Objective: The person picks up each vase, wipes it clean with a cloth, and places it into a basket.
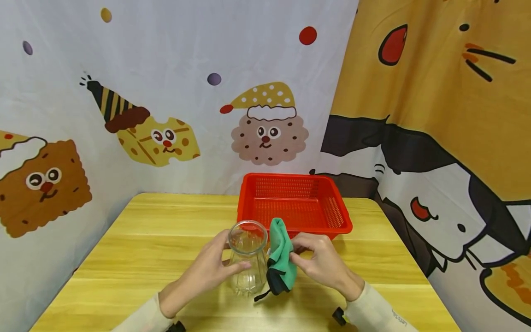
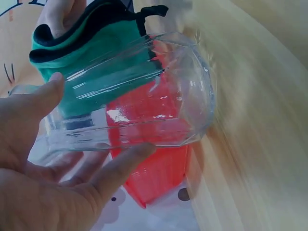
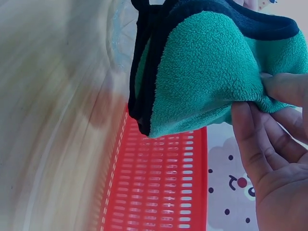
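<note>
Head view first, and over on the left the left hand (image 1: 207, 269) had the clear glass jar (image 1: 248, 258) in its grasp, thumb on the near side and fingers wrapped round the far wall, the jar upright at the middle of the wooden table (image 1: 137, 240) with its mouth facing up. Whether its base sat on the wood or hung just above it, I could not tell. Left wrist view backed that up nicely: the fingers (image 2: 120, 166) and thumb were curled round the ribbed glass jar (image 2: 144, 96), green and red showing straight through it.

Moving across, the green cloth (image 1: 281, 256), edged in black, was bunched up and pressed against the jar's right side, a black loop dangling toward the tabletop. The right hand (image 1: 321, 263) pinched that cloth between thumb and fingers, just beside the jar. Right wrist view showed it close up: the fingertips (image 3: 276, 89) were closed on a fold of the fluffy green cloth (image 3: 207, 72), dark hem running along the top.

Behind both hands, toward the table's far edge, the red basket (image 1: 295, 203) sat open, mesh walls all round. Beyond it hung a cartoon-printed backdrop (image 1: 166, 92), and further right a yellow one (image 1: 435, 92).
</note>
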A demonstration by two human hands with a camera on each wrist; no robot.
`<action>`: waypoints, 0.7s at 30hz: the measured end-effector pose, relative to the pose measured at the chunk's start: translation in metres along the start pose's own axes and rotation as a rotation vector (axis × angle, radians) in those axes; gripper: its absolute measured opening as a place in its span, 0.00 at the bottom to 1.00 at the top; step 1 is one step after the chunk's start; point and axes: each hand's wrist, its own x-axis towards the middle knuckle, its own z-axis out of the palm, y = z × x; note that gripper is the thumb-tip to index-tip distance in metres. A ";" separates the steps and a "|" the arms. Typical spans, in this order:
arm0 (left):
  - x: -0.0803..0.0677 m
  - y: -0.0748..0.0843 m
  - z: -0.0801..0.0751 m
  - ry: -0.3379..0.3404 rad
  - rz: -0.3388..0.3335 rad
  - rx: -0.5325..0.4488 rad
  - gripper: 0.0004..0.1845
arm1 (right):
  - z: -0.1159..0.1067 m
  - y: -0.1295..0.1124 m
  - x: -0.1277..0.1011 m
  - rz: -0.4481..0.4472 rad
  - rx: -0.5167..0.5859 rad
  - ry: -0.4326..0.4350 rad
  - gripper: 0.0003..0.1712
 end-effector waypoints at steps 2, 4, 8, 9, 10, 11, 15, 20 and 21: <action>0.000 -0.005 -0.001 -0.002 0.032 -0.035 0.42 | 0.001 -0.002 0.002 0.011 0.005 -0.011 0.21; 0.000 -0.016 0.000 0.006 0.105 -0.065 0.40 | 0.003 -0.003 0.005 0.014 0.010 -0.018 0.20; 0.005 -0.047 0.007 0.007 0.241 -0.088 0.41 | 0.010 -0.006 0.009 0.021 0.022 -0.019 0.18; 0.006 -0.050 0.007 -0.002 0.264 -0.092 0.41 | 0.011 -0.007 0.010 0.025 0.025 -0.017 0.18; 0.006 -0.050 0.006 -0.021 0.255 -0.103 0.41 | 0.013 -0.007 0.011 0.029 0.029 -0.015 0.18; 0.005 -0.048 0.005 -0.041 0.246 -0.111 0.41 | 0.014 -0.008 0.011 0.033 0.032 -0.013 0.18; 0.002 -0.026 -0.004 -0.112 0.185 -0.086 0.40 | 0.018 -0.014 0.014 0.045 0.041 -0.018 0.17; 0.001 -0.015 -0.009 -0.152 0.150 -0.065 0.38 | 0.022 -0.019 0.015 0.067 0.051 -0.025 0.19; 0.000 -0.014 -0.010 -0.154 0.139 -0.076 0.38 | 0.022 -0.020 0.015 0.071 0.053 -0.024 0.20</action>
